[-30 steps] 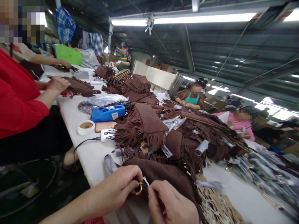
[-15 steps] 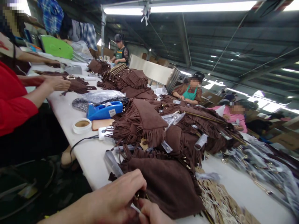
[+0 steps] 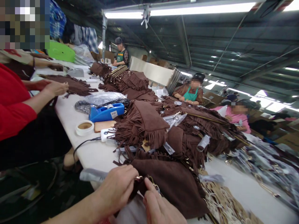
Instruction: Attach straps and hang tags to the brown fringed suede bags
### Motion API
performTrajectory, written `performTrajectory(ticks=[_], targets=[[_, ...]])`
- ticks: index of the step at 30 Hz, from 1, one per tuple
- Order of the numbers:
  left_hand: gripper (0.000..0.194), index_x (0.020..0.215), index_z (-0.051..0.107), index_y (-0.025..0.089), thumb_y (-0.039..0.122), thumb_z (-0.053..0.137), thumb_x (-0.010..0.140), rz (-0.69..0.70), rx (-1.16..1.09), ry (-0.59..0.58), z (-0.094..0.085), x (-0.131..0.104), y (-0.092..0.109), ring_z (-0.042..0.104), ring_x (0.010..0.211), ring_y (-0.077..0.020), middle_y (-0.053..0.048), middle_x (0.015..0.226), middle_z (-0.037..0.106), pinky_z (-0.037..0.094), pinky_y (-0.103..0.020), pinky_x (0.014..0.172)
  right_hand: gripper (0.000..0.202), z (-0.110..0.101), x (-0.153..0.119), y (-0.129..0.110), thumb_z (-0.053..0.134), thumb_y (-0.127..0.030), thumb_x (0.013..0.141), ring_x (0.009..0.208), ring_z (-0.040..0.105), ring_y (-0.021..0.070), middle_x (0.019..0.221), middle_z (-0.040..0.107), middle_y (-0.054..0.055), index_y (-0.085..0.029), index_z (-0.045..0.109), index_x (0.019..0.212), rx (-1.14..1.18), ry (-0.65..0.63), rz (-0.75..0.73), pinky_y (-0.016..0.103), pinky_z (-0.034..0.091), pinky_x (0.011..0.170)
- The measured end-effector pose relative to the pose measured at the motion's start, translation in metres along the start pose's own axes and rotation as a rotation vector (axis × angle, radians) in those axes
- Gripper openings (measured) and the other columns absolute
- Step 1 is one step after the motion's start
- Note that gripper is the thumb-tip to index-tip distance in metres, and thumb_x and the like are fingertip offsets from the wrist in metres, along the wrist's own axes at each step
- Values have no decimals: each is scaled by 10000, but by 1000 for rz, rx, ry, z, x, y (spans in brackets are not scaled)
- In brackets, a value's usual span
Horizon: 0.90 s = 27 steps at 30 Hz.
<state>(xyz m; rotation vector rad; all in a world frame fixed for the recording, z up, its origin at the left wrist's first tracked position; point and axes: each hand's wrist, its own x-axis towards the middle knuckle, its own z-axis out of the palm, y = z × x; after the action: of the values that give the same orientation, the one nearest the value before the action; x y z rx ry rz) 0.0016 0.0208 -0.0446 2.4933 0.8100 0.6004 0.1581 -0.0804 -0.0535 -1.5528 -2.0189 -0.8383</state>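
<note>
A brown suede bag (image 3: 173,186) lies at the table's near edge, its flap facing up. My left hand (image 3: 116,189) is closed at its near left corner, pinching a small gold metal clasp (image 3: 139,178). Close beside it, my right hand (image 3: 161,203) grips the bag's edge, index finger stretched along the brown material by a gold ring (image 3: 157,188). Below the hands hangs whitish, see-through wrapping (image 3: 133,210). To the left, a plastic-wrapped piece (image 3: 92,175) sticks out past the table edge. The undersides of both hands' fingers are hidden.
Brown fringed bags (image 3: 149,121) are heaped beyond my hands. Left of them are a blue tape dispenser (image 3: 107,112), a round white tub (image 3: 84,128) and a white corded device (image 3: 107,134). Tan fringed pieces (image 3: 224,199) and wrapped straps (image 3: 257,168) lie right. A red-sleeved person (image 3: 18,102) works at left.
My hands have moved slightly apart, baring the gold clasp and ring between them. The plastic-wrapped piece has swung left and down, and whitish wrapping now shows below. The red-sleeved person's hands have shifted slightly.
</note>
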Motion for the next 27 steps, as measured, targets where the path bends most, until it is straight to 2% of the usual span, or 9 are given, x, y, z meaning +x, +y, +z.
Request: performTrajectory(ticks=[3,7,12,15,19,24,27], targets=[[246,855,590,196,101,365,884,-83,-219,-94,-10,3,-1,583,799,-187,-40,861,637,438,-282,716,335,6,1,-1,381,-104,982,539,705,105,1072,761,14,-203,659,824,70,47,61,230,430,419],[285,888,634,190,93,367,870,-109,-344,-148,-17,8,2,584,833,-179,-29,879,644,439,-272,761,324,12,1,-2,374,-150,1013,458,655,100,1089,756,28,-200,653,857,96,28,113,236,403,412],[288,930,630,193,92,372,850,-155,-432,-138,-19,9,2,589,814,-167,-6,862,646,438,-254,733,349,14,5,1,369,-176,1027,450,643,113,1083,757,56,-194,638,806,68,-12,128,250,391,409],[245,857,592,194,68,393,791,-205,-479,-123,-21,8,1,581,744,-155,20,780,630,424,-237,665,369,14,7,1,373,-191,1021,393,600,101,1168,724,76,-196,637,764,50,-32,117,263,365,377],[223,819,598,190,62,452,711,-204,-419,-94,-26,9,4,570,750,-165,19,773,615,415,-245,658,374,12,11,-2,370,-200,1015,351,551,84,1230,688,91,-201,646,763,28,-26,121,263,343,363],[231,905,680,201,164,455,872,-152,-476,-128,-32,8,7,600,914,-182,-18,960,646,433,-280,829,314,7,16,-5,434,-166,971,355,508,98,1191,712,67,-212,646,744,-26,48,92,293,344,401],[226,916,694,204,196,471,886,-152,-536,-146,-31,7,4,598,920,-182,-17,974,653,433,-278,835,297,6,16,-8,448,-155,960,404,547,111,1136,739,58,-208,643,742,-25,64,111,307,338,425]])
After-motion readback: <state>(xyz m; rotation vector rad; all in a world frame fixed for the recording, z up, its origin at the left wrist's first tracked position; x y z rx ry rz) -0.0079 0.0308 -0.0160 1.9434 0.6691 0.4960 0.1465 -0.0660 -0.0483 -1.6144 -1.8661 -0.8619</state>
